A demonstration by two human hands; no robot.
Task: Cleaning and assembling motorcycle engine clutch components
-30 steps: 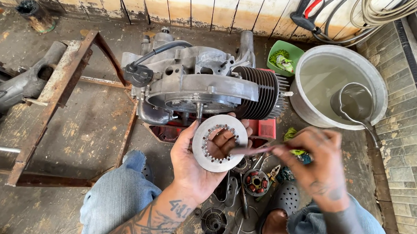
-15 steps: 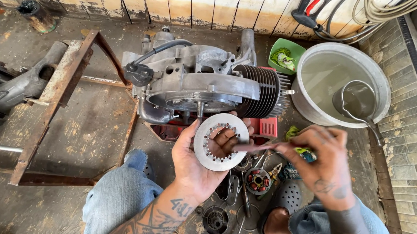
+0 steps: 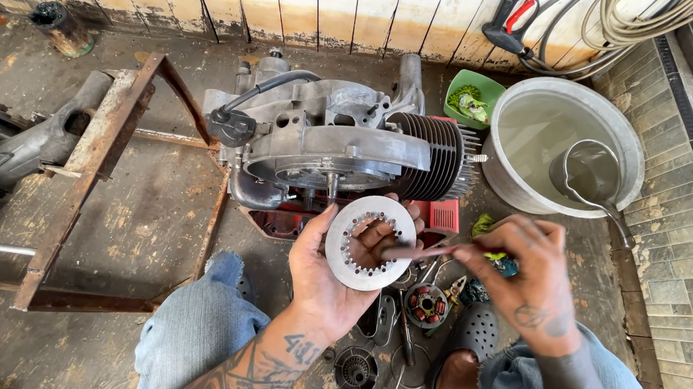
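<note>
- A stained, rust-marked concrete floor (image 3: 133, 228) is seen below, bounded at the top by a wall of pale vertical boards (image 3: 295, 0) and at the right by grey tiling (image 3: 683, 267).
- A rusty angle-iron frame (image 3: 87, 176) is laid flat on the floor at the left, with a dark metal casting (image 3: 25, 144) resting against it.
- A grey engine block (image 3: 326, 140) with a finned cylinder (image 3: 434, 156) is set on the floor in the middle, partly over a red object (image 3: 442, 216).
- Coiled hoses (image 3: 627, 19) and a red-and-black spray handle (image 3: 512, 15) are seen at the upper right.
- A large pale basin (image 3: 518, 178) is stood right of the engine; it is filled with murky liquid, and a metal ladle (image 3: 592, 175) is lying in it with its handle over the rim.
- A small green tub (image 3: 469, 97) is placed behind the basin, with something pale green and patterned inside.
- Small parts are scattered between the knees, among them a round piece with red and copper windings (image 3: 426, 304) and a dark round part (image 3: 356, 371).
- A flat silver ring plate (image 3: 370, 243), toothed round its inner opening, is held up in front of the engine, just below its shaft.
- The plate is gripped by the left hand (image 3: 324, 282): the thumb is pressed on its left rim, and the fingers are curled behind it, showing through the opening and at the right edge.
- A thin reddish tool (image 3: 424, 250) is pinched in the closed fingers of the right hand (image 3: 532, 276), which is blurred; its tip is laid at the plate's inner edge.
</note>
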